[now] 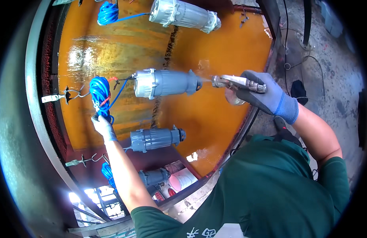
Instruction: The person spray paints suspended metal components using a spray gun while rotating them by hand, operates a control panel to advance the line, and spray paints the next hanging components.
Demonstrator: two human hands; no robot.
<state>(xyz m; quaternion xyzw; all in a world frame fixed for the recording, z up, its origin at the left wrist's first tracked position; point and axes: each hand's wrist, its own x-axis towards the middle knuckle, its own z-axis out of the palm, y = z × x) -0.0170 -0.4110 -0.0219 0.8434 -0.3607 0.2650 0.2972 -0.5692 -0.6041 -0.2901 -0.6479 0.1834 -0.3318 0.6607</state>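
Note:
My right hand point(263, 92), in a grey-blue glove, is closed round a metal spray gun point(235, 80). A fine mist leaves its nozzle towards the end of a hanging pump-like motor housing point(167, 83). Grey-blue covers most of that housing, while its left end is still bare silver metal. On the left, my gloved left hand point(103, 126) grips the lower end of a coiled blue cable point(99, 92). The cable runs to the housing's left end, and a metal hook point(80, 93) is beside the coil. The fingers round the gun's handle are partly hidden.
A bare silver housing point(184, 15) hangs beyond, with its own blue coil point(108, 14). Nearer me hang a grey-blue housing point(155, 139) and another darker one point(153, 177). Behind them is an orange-stained booth panel point(223, 123). A pinkish bucket point(183, 179) stands low down.

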